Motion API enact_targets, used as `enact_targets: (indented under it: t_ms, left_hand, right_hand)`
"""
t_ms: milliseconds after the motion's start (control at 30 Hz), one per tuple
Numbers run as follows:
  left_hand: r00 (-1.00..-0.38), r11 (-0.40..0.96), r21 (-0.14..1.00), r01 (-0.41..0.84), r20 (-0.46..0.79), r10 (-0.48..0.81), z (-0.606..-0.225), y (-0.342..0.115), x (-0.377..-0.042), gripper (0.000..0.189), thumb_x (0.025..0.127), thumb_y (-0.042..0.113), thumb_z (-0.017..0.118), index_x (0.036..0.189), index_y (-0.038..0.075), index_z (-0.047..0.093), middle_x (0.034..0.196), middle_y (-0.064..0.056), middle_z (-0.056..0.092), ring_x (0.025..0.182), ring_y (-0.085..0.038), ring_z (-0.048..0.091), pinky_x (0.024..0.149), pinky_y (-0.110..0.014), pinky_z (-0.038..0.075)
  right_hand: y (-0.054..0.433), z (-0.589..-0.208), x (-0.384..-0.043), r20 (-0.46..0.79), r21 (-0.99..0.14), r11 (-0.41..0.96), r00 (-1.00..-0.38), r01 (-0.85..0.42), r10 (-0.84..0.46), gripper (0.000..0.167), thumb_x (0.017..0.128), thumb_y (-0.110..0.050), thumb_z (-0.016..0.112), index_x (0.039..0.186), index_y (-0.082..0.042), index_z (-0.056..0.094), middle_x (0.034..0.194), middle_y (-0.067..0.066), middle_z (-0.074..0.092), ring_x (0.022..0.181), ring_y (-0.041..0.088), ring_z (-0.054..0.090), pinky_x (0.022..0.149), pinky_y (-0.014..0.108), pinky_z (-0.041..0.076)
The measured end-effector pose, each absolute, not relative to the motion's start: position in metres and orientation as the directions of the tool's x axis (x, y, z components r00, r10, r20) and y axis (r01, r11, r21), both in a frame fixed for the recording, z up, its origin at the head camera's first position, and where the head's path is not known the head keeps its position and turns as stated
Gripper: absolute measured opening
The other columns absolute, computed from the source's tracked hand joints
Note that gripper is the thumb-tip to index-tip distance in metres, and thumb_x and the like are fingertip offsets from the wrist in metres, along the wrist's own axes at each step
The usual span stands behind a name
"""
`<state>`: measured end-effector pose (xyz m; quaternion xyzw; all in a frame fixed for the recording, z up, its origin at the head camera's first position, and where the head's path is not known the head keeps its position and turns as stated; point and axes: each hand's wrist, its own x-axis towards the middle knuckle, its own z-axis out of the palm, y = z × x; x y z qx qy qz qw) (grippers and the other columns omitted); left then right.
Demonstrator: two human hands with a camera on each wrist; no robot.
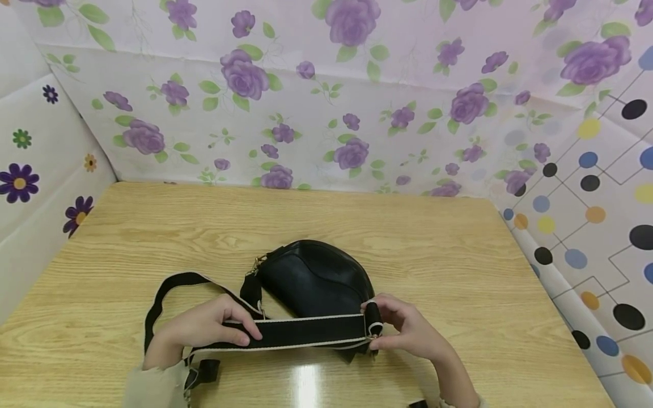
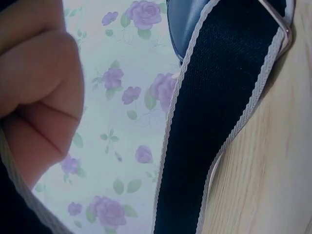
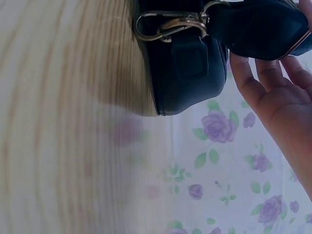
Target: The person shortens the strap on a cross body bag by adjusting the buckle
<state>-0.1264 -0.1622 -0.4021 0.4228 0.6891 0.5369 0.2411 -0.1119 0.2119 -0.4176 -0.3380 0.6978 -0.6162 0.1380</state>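
Observation:
A black half-moon shoulder bag (image 1: 311,277) lies on the table, its curved side away from me. Across its near side stretches its wide black strap (image 1: 311,332) with pale edging. My left hand (image 1: 209,324) pinches the strap between thumb and fingers left of the bag. At the strap's other end, my right hand (image 1: 410,328) grips the folded-over part by a metal buckle, close to the bag's right corner. A gold-coloured snap hook (image 3: 170,25) joins the strap to the bag in the right wrist view. The left wrist view shows the strap's woven edge beside the curled left fingers (image 2: 41,73).
A loop of the strap (image 1: 153,306) curves out left behind the left forearm. A small black strap end (image 1: 208,371) lies by the left sleeve. The wooden table (image 1: 439,243) is bordered by a flowered sheet (image 1: 306,113) behind and a dotted sheet (image 1: 612,255) at right.

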Motion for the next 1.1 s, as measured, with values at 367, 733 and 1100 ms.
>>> enact_targets:
  t_ms: [367, 733, 1100]
  left_hand:
    - [-0.531, 0.087, 0.927, 0.365, 0.131, 0.837, -0.403, -0.17, -0.125, 0.015, 0.083, 0.005, 0.06, 0.095, 0.002, 0.068, 0.087, 0.0, 0.067, 0.067, 0.001, 0.05, 0.062, -0.023, 0.047]
    - [-0.559, 0.143, 0.916, 0.374, 0.099, 0.823, -0.399, -0.178, -0.121, 0.014, 0.083, 0.008, 0.061, 0.094, 0.003, 0.069, 0.091, -0.001, 0.066, 0.086, -0.015, 0.059, 0.075, -0.025, 0.046]
    - [-0.544, 0.113, 0.921, 0.374, 0.119, 0.831, -0.404, -0.185, -0.123, 0.015, 0.083, 0.005, 0.06, 0.095, 0.004, 0.069, 0.093, 0.0, 0.066, 0.087, -0.013, 0.059, 0.074, -0.027, 0.047]
  right_hand:
    - [0.21, -0.417, -0.113, 0.23, -0.951, 0.008, -0.725, -0.31, -0.65, 0.046, 0.071, 0.007, 0.07, 0.113, 0.005, 0.052, 0.11, 0.027, 0.049, 0.094, 0.021, 0.055, 0.08, 0.033, 0.046]
    - [0.214, -0.419, -0.113, 0.267, -0.94, -0.011, -0.715, -0.341, -0.646, 0.05, 0.069, 0.012, 0.069, 0.114, 0.011, 0.048, 0.109, 0.028, 0.048, 0.094, 0.019, 0.056, 0.079, 0.031, 0.046]
    - [0.213, -0.42, -0.113, 0.284, -0.935, -0.029, -0.695, -0.355, -0.661, 0.05, 0.07, 0.012, 0.068, 0.115, 0.014, 0.045, 0.109, 0.029, 0.047, 0.097, 0.018, 0.054, 0.081, 0.032, 0.045]
